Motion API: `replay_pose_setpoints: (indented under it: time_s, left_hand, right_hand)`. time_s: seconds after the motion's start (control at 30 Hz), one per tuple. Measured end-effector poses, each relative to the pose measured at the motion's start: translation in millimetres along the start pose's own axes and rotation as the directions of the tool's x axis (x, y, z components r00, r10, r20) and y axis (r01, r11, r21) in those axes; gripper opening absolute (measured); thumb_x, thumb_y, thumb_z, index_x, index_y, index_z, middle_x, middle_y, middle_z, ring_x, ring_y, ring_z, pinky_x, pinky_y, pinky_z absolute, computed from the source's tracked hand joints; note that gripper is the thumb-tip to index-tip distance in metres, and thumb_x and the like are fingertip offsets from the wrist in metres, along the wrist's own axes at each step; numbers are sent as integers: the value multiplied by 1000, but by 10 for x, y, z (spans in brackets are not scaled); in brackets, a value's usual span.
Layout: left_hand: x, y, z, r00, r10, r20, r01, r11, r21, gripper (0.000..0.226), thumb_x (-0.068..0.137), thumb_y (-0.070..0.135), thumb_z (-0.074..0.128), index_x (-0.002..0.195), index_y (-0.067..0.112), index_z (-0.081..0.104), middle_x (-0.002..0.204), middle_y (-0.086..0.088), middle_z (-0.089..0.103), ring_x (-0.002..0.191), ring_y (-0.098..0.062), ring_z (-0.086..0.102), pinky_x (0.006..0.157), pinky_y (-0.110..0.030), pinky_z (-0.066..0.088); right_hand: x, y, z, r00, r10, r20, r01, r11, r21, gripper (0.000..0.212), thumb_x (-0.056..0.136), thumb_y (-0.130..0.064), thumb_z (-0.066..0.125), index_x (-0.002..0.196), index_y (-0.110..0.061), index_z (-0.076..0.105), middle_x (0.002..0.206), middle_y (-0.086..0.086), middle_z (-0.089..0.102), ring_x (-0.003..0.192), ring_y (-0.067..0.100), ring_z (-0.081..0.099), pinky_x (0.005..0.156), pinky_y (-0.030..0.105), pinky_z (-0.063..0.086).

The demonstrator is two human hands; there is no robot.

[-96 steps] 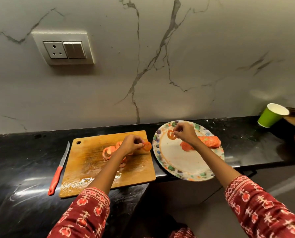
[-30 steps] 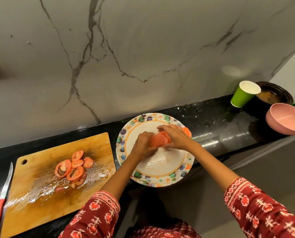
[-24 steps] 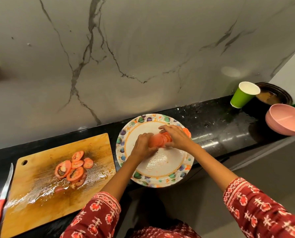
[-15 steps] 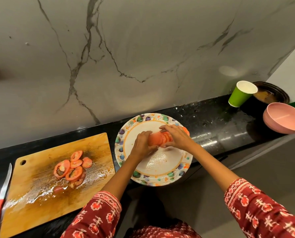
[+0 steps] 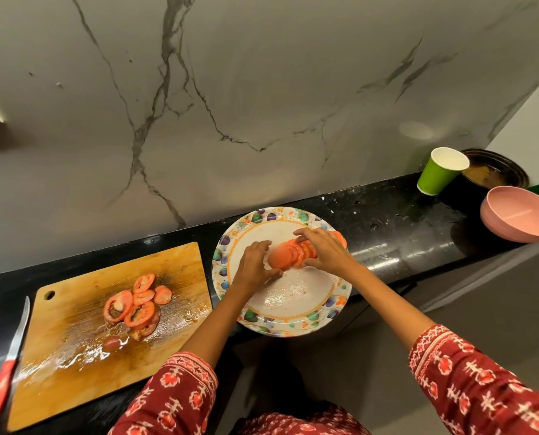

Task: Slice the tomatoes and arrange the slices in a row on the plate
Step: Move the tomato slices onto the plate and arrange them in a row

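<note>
Both hands meet over one spot, arms reaching forward in red patterned sleeves

The left hand [image 5: 255,262] comes in from the lower left, back of the hand up, fingers curled toward the right hand, thumb underneath. The right hand [image 5: 323,251] reaches in from the lower right, fingers spread and bent downward, fingertips [image 5: 299,235] pointing left; both forearms are bare below the sleeves

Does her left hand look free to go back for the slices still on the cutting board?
Probably yes: the left hand only touches the plated row, and nothing lies between it and the board slices.
</note>
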State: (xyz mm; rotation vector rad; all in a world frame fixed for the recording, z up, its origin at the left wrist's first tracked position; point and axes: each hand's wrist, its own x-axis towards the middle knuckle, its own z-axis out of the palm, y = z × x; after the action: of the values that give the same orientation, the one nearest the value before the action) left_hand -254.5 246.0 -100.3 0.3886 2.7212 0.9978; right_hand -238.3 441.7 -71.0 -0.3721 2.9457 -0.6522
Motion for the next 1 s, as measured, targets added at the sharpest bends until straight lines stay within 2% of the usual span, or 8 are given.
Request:
replay_pose_setpoints:
  time_s: [0.33, 0.5, 0.63, 0.8, 1.0]
  left_hand:
    - [-156, -97, -63, 997, 6, -79, -6, 1000, 8, 66, 74, 26, 76, 131, 12, 45, 121, -9, 56, 112, -22, 50, 93, -31, 41]
    - [-228, -76, -52, 994, 22, -110, -19, 999, 28, 62, 76, 31, 74, 129, 11, 48, 122, -10, 56, 113, -22, 48, 90, -27, 38]
    - [-208, -2, 18, 992, 6, -122, -1, 999, 36, 63, 78, 34, 71, 130, 9, 47, 126, -11, 52, 117, -23, 45, 94, -30, 38]
    - [-177, -17, 50, 990, 19, -142, -15, 999, 32, 50, 82, 32, 67, 123, 8, 52, 120, -12, 56, 110, -24, 49, 90, -32, 41]
    - [-153, -32, 40, 992, 15, -122, -12, 999, 30, 54, 79, 26, 71, 126, 8, 51, 122, -12, 55, 111, -24, 51, 94, -36, 46]
  right_hand:
    - [-23, -57, 44, 1000, 13, -8, -13, 1000, -9, 64, 79, -28, 73, 134, -21, 41, 129, -1, 55, 123, 20, 43, 103, 39, 33]
    - [-12, -198, 137, 997, -13, -71, 14, 1000, 13, 60, 79, -18, 71, 132, -19, 42, 126, 0, 57, 121, 21, 45, 99, 42, 38]
    - [38, -301, 166, 999, -18, -36, 18, 1000, -17, 62, 81, -18, 68, 136, -20, 38, 129, -1, 56, 123, 20, 42, 101, 37, 32]
    - [70, -305, 213, 999, -21, -49, 20, 999, -27, 59, 83, -19, 65, 136, -20, 38, 125, -2, 59, 122, 20, 43, 98, 33, 29]
    - [68, -277, 237, 998, -24, -54, 23, 1000, -14, 60, 83, -16, 65, 136, -19, 37, 126, -2, 58, 122, 19, 42, 98, 33, 28]
